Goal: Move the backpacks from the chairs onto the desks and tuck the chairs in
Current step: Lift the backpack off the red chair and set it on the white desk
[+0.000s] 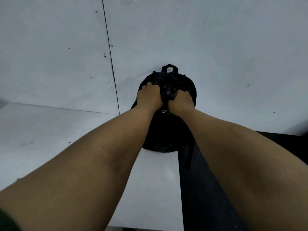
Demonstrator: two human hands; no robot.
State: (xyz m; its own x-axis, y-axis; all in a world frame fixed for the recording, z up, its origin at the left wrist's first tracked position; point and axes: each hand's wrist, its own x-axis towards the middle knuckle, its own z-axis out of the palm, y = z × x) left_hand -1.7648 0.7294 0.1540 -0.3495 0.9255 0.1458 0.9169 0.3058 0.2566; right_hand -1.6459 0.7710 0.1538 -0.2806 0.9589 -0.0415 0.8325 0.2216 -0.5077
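Note:
A black backpack (168, 130) stands upright on the white desk (50, 139), its back against the white wall and its top loop handle pointing up. My left hand (148, 97) grips the fabric of its upper front on the left side. My right hand (181, 101) grips the fabric just to the right of it. Both forearms reach forward from the bottom corners. One black strap hangs off the backpack's right side over the desk's edge. No chair is in view.
The white wall panels (216, 47) rise directly behind the desk, with a vertical seam at the left. A dark gap (200, 189) runs along the desk's right edge down to the floor.

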